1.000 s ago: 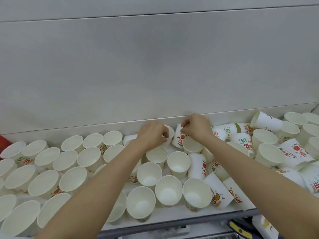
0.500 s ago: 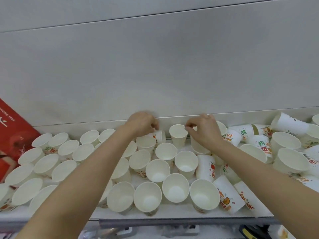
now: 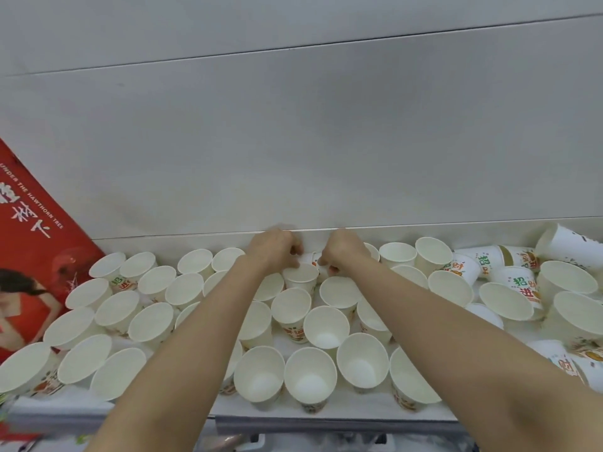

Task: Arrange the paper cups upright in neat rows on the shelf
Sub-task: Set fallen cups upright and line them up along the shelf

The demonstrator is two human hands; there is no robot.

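White cups (image 3: 325,331) w/ orange-green print; red poster (image 3: 36,256).

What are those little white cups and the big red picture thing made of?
The small white printed cups look like thin matte paper: rolled rims, dull white insides, printed outsides. The red poster board looks like glossy printed card or paper: flat with a slight sheen, though the exact material is unclear.
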